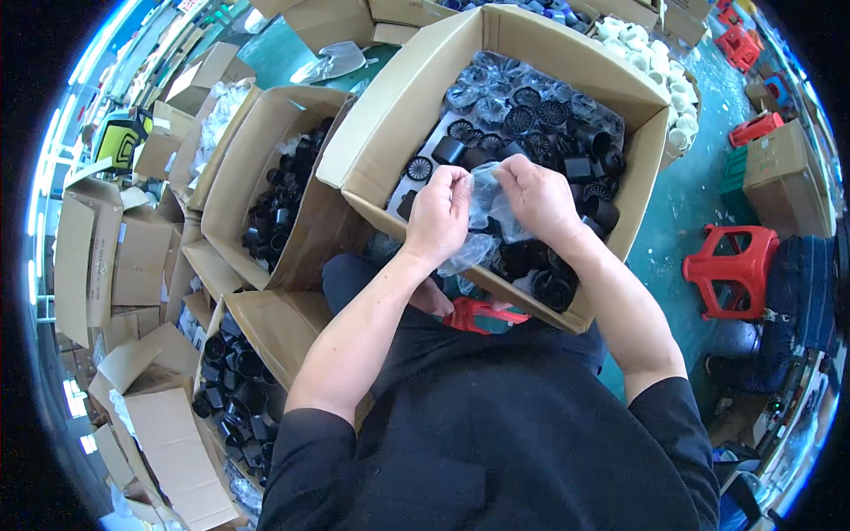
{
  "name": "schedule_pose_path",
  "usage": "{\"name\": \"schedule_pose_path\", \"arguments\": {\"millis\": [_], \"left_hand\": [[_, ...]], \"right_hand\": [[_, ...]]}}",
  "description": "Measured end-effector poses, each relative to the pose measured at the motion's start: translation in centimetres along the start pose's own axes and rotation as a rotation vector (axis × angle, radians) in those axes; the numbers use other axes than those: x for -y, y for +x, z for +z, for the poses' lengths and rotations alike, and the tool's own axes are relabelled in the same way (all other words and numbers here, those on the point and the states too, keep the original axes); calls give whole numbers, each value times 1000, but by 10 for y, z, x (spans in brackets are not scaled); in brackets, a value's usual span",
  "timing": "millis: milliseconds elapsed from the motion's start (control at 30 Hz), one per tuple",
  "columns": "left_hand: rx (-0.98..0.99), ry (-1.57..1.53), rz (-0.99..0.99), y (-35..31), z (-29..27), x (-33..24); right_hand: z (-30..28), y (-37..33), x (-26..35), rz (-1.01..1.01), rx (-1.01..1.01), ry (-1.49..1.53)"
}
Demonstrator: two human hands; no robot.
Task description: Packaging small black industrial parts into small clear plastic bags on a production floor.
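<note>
Step in hand, as I judge it: two-handed handling of a thin, clear, crumpled plastic bag [484,190], probably to part or straighten its film. The bag hangs between my hands above the large, open, tan cardboard box [398,106], closer to the box's near edge than to its far edge.

Hand state: my left hand [438,212] is closed in a pinch, thumb against curled fingers, gripping the left side of the bag. My right hand [542,199] pinches the opposite side with thumb and forefinger. Both hands grasp film only, as far as I can see; whether the bag holds a part, I cannot tell. Loose, clear, wrinkled plastic film [474,250] lies below, at the near edge; I cannot tell whether it belongs to the same bag.

Surroundings: black, round, spoked parts [552,113] lie in the middle of the box, beyond my fingers. A black, smooth-sided cylindrical part [447,149] lies just beside my left fingertips, toward the left edge. Round parts under transparent plastic [491,78] fill the area by the far left corner.

Next move, as I judge it: it calls for even tension from both pinches, with the fingertips finding the film's opening before either side is released. Caution: thin film may cling, slip or tear if pulled unevenly
</note>
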State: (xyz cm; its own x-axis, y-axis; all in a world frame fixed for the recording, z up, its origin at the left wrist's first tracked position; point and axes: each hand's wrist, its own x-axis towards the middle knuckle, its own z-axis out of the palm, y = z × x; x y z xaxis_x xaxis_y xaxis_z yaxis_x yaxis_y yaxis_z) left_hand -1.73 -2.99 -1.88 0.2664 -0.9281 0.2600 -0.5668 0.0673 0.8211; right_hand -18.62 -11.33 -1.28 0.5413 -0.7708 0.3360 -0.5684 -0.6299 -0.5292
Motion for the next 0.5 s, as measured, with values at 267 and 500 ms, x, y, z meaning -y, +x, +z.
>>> {"name": "schedule_pose_path", "arguments": {"millis": [267,500], "left_hand": [[-45,-190,-64,-1,-1,-4],[104,68,-100,-2,-1,-6]], "right_hand": [[-2,5,-10,469,27,1102],[2,1,-23,548,-17,1544]]}}
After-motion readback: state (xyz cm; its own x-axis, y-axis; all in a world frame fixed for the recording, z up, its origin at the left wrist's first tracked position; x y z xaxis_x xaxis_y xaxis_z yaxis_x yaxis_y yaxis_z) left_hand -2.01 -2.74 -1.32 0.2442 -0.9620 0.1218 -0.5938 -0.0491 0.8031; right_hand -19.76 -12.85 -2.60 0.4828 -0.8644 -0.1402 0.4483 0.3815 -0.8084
